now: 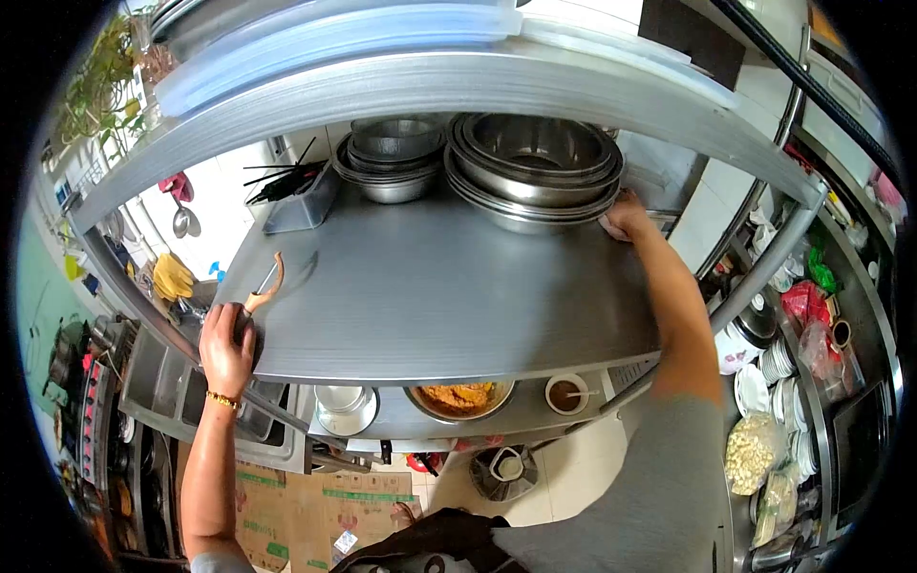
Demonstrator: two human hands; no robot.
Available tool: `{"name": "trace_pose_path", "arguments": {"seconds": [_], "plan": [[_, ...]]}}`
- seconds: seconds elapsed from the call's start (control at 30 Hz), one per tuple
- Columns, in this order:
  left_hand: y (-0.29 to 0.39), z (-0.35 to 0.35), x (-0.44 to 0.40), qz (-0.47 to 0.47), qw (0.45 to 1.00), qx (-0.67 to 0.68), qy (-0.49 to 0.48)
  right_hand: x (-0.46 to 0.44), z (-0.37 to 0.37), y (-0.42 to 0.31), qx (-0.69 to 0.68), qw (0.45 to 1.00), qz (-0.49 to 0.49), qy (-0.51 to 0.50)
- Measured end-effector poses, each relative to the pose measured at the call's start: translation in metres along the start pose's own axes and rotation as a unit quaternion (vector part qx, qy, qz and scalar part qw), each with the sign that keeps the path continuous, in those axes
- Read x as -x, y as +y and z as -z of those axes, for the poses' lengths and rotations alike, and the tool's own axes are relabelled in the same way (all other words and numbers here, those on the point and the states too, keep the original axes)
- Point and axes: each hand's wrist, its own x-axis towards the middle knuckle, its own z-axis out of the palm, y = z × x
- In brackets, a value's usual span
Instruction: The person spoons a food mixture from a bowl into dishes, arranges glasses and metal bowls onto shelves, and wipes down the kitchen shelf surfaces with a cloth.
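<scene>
A metal shelf [449,296] spans the middle of the view. At its front left edge, my left hand [227,349] has its fingers wrapped round a peeler with a wooden-coloured handle [258,299], its metal end pointing up and away. My right hand [628,216] is at the back right, beside a stack of large steel bowls [530,215], with a pale cloth [615,229] under its closed fingers against the shelf. A second stack of smaller steel bowls [394,189] stands left of the large ones.
A plastic bin [304,205] with black utensils stands at the back left. Below are a bowl of orange food [458,399], a small brown sauce bowl [565,394] and white dishes [344,411]. Metal posts frame both sides; a sink [158,377] lies left.
</scene>
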Motion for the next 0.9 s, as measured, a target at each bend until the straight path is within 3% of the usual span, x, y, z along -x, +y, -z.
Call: {"name": "trace_pose_path", "arguments": {"seconds": [0.03, 0.13, 0.17, 0.27, 0.33, 0.4, 0.6, 0.67, 0.73, 0.8, 0.9], "plan": [[-0.001, -0.001, 0.0, -0.002, 1.0, 0.002, 0.007, -0.019, -0.023, 0.012, -0.072, 0.995, -0.056, 0.039], [0.0, 0.0, -0.001, 0.008, 1.0, 0.006, -0.003, -0.009, -0.01, 0.009, 0.007, 0.999, -0.039, 0.022], [0.002, 0.001, -0.004, 0.004, 1.0, 0.01, 0.008, -0.004, -0.001, 0.002, -0.057, 0.995, -0.076, 0.043], [-0.001, 0.003, -0.005, 0.004, 1.0, 0.02, -0.013, -0.009, -0.02, 0.019, -0.036, 0.994, -0.102, 0.021], [0.0, 0.005, -0.003, 0.01, 1.0, 0.025, -0.013, -0.019, -0.073, 0.063, -0.091, 0.981, -0.171, -0.009], [-0.006, 0.002, -0.001, 0.006, 1.0, 0.027, -0.011, 0.037, -0.039, 0.036, -0.151, 0.968, -0.189, 0.072], [-0.006, 0.001, 0.001, -0.007, 0.999, 0.031, 0.004, 0.168, 0.008, -0.006, -0.089, 0.977, -0.172, 0.083], [-0.005, 0.002, 0.0, -0.01, 0.999, 0.039, 0.002, 0.206, 0.024, -0.032, -0.141, 0.961, -0.203, 0.126], [-0.004, 0.004, 0.001, -0.013, 0.999, 0.045, -0.001, 0.242, 0.041, -0.056, -0.141, 0.958, -0.157, 0.194], [-0.003, 0.005, 0.001, -0.017, 0.998, 0.056, -0.004, 0.267, 0.07, -0.098, -0.169, 0.949, -0.225, 0.141], [-0.006, 0.004, 0.0, -0.026, 0.998, 0.062, -0.017, 0.281, 0.095, -0.168, -0.219, 0.943, -0.207, 0.14]]}}
